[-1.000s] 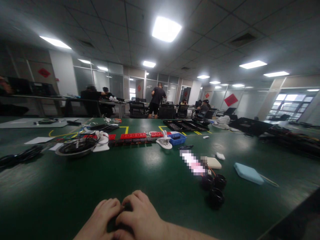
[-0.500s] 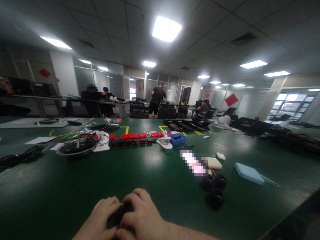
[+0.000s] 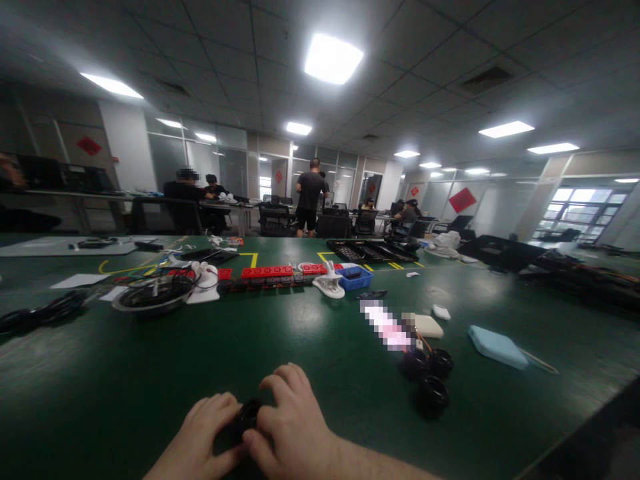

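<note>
At the near edge of the table, my left hand [image 3: 204,433] is closed around one side of a small black round part [image 3: 248,415]. My right hand [image 3: 296,427] grips the same part from the other side, its thumb against it and its fingers curled over. The fingers cover most of the part, so its exact kind is unclear. Farther right on the table stand several similar black round parts [image 3: 434,393], with thin orange wires close by.
On the green table [image 3: 310,347] lie a lit, blurred-out phone-like rectangle [image 3: 386,325], a cream case [image 3: 427,326] and a light-blue pouch [image 3: 497,347]. Beyond are a blue bin [image 3: 356,279], red blocks [image 3: 267,273], a white clamp [image 3: 330,283] and a round metal dish with cables [image 3: 153,297].
My right hand's fingers have risen slightly and spread away from the top of the black part, so more of its round shape shows. My left hand stays almost still.
</note>
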### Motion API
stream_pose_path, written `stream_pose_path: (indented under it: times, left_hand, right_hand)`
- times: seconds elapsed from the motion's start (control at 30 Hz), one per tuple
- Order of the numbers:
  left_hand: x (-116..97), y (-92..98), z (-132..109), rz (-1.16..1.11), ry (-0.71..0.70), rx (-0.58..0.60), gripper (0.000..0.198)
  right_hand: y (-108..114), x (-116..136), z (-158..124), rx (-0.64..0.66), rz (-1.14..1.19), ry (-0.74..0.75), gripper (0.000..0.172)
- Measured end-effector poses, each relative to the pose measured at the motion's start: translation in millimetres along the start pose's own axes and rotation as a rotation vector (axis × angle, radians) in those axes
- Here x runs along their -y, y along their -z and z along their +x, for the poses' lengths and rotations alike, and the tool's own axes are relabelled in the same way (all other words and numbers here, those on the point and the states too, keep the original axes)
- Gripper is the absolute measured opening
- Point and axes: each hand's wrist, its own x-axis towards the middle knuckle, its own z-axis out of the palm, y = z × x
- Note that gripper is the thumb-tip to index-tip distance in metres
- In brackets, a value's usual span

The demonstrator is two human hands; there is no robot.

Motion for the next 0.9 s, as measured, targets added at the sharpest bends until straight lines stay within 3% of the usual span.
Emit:
stream_pose_path:
  times: [0.33,0.53,0.9]
  left_hand:
    - [2,-2.3,-2,-0.034,-0.012,-0.026,0.019]
    - [-3,0.3,-1,-0.025,-0.024,0.011,0.022]
    - [2,-4.9,-3,-0.006,-0.092,0.023,0.026]
  right_hand:
    - [4,2,2,0.063,0.01,-0.148,0.027]
    - [3,4,4,0.103,-0.01,-0.168,0.031]
    - [-12,3,3,0.105,-0.04,-0.151,0.053]
